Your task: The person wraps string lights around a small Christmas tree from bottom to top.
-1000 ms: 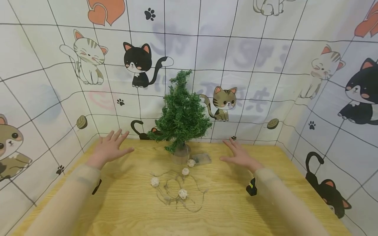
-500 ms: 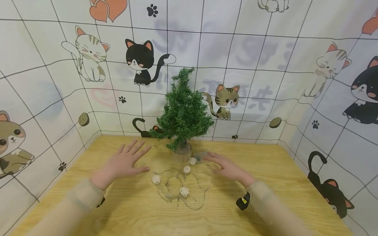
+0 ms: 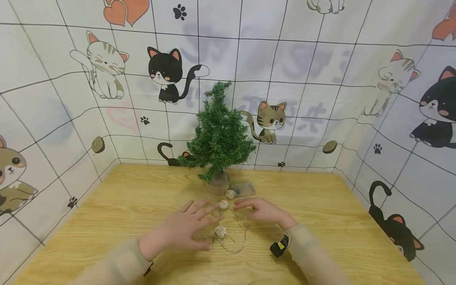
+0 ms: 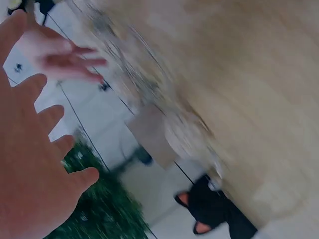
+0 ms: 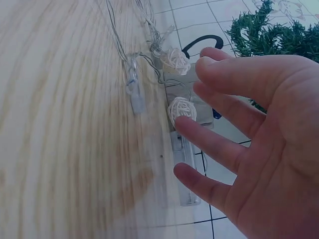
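Observation:
A string of lights with white wicker balls [image 3: 221, 231] lies loosely looped on the wooden table, its thin wire [image 3: 245, 241] trailing around them. My left hand [image 3: 179, 229] is spread flat over the left part of the string and hides some of it. My right hand [image 3: 263, 211] is at the right of the string, fingertips close to one ball [image 3: 223, 204]. In the right wrist view its fingers are loosely bent, with a ball [image 5: 182, 110] just beyond them. The left wrist view is blurred; the left fingers [image 4: 52, 119] stand apart there, holding nothing.
A small green artificial tree [image 3: 219, 138] on a round base [image 3: 219, 186] stands at the back of the table [image 3: 320, 221]. Beside the base lies a clear battery box [image 3: 244, 189]. A cat-print cloth wall [image 3: 228, 51] borders the table behind and at both sides.
Both hands have come inward and toward the person from wide apart beside the tree, and are now at the light string. The tree, battery box and string have stayed put.

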Tool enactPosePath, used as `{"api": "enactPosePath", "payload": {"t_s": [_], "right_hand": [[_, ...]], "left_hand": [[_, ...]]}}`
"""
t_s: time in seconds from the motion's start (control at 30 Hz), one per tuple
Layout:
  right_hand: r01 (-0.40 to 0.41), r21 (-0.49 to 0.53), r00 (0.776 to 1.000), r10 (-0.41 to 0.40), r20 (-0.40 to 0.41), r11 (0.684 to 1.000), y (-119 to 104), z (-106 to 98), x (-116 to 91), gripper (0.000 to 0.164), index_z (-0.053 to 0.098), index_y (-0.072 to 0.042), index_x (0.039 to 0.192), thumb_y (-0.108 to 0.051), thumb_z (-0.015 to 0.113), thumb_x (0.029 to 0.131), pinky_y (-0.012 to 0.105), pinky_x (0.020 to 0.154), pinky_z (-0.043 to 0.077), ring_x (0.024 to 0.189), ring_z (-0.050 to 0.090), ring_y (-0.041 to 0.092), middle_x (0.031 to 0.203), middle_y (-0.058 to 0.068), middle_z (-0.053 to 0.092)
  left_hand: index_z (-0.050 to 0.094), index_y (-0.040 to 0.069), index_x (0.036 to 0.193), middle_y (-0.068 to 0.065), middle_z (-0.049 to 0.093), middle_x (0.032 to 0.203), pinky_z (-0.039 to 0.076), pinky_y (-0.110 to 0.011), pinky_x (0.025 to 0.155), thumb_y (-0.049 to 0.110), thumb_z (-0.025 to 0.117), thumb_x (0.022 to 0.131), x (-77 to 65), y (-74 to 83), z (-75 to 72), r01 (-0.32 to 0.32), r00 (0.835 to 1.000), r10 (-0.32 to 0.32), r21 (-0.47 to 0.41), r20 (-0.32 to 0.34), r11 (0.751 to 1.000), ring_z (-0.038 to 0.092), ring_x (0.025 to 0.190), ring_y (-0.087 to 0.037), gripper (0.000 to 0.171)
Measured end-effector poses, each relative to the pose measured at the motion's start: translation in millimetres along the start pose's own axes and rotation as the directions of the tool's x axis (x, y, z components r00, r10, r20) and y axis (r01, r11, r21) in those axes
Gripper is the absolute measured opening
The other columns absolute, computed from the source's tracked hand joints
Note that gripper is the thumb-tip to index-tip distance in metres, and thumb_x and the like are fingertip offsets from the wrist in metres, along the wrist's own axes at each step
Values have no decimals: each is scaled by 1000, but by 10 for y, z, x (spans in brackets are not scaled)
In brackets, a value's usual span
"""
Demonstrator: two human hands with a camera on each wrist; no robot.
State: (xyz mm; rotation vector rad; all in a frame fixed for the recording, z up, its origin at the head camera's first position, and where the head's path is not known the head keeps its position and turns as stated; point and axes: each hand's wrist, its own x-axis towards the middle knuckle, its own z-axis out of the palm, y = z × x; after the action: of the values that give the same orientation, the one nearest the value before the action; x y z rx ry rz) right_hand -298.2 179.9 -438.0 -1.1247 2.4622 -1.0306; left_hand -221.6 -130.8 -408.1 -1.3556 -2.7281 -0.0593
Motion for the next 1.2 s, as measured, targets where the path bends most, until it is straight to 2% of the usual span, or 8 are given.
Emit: {"api": "enactPosePath", "payload": {"t_s": [0.2, 0.27, 0.43, 0.67, 0.77, 0.93, 1.07, 1.2], "right_hand": [[-47, 32, 998, 46, 41, 998, 12, 39, 94, 35, 66, -11, 126, -3, 60, 93, 39, 99, 43, 134, 41, 27, 144, 4, 49], [-46, 27, 998, 44, 51, 999, 13, 49, 126, 34, 66, -11, 125, -2, 59, 93, 42, 100, 43, 134, 40, 28, 144, 6, 48], [-17, -14, 998, 18, 56, 1000, 2, 75, 182, 34, 69, -9, 121, 0, 60, 89, 53, 104, 36, 136, 37, 33, 147, 11, 45], [25, -145, 999, -19, 40, 989, 13, 163, 201, 34, 72, -11, 115, 0, 65, 83, 61, 108, 25, 138, 29, 40, 152, 16, 34], [18, -165, 999, -12, 35, 986, -2, 173, 197, 33, 74, -14, 111, 0, 66, 82, 62, 109, 20, 139, 27, 40, 153, 16, 32], [-13, -157, 999, 18, 33, 987, -34, 169, 176, 26, 76, -17, 101, -2, 69, 81, 61, 109, 21, 140, 27, 39, 154, 14, 32], [-8, -173, 1000, 12, 23, 985, -38, 178, 173, 15, 75, -19, 89, -7, 73, 80, 59, 109, 22, 138, 29, 40, 152, 13, 35], [-8, -182, 1000, 11, 14, 983, -36, 187, 174, 11, 73, -21, 80, -10, 75, 80, 58, 110, 23, 137, 32, 39, 151, 14, 38]], "left_hand": [[28, 34, 153, 4, 12, 161, 18, -59, 111, 66, 54, 88, 77, 188, 34, -49, 999, 50, -34, 3, 998, 6, 147, -25, 77], [29, 35, 153, 5, 12, 161, 19, -59, 111, 63, 55, 89, 95, 233, 34, -52, 998, 54, -63, 32, 997, 5, 147, -25, 74], [43, 32, 147, 3, 20, 160, 25, -62, 107, 57, 54, 93, 144, 318, 60, -81, 990, 94, -123, 103, 989, 14, 146, -29, 60], [59, 30, 135, 3, 41, 150, 31, -61, 105, 51, 61, 91, 152, 402, 84, -105, 987, 118, -113, 111, 988, 29, 141, -28, 48], [63, 30, 130, 6, 47, 145, 33, -59, 104, 49, 64, 89, 161, 434, 90, -109, 985, 120, -94, 121, 990, 34, 139, -27, 45], [71, 28, 107, 14, 57, 130, 38, -56, 102, 43, 74, 83, 201, 477, 116, -108, 989, 112, -51, 98, 993, 42, 134, -23, 28], [70, 27, 89, 17, 62, 119, 41, -55, 100, 34, 81, 78, 220, 494, 130, -98, 992, 100, -31, 70, 995, 47, 130, -21, 17], [67, 27, 76, 19, 64, 110, 42, -54, 99, 26, 81, 77, 229, 494, 135, -111, 992, 111, -4, 53, 994, 50, 127, -19, 14]]}}
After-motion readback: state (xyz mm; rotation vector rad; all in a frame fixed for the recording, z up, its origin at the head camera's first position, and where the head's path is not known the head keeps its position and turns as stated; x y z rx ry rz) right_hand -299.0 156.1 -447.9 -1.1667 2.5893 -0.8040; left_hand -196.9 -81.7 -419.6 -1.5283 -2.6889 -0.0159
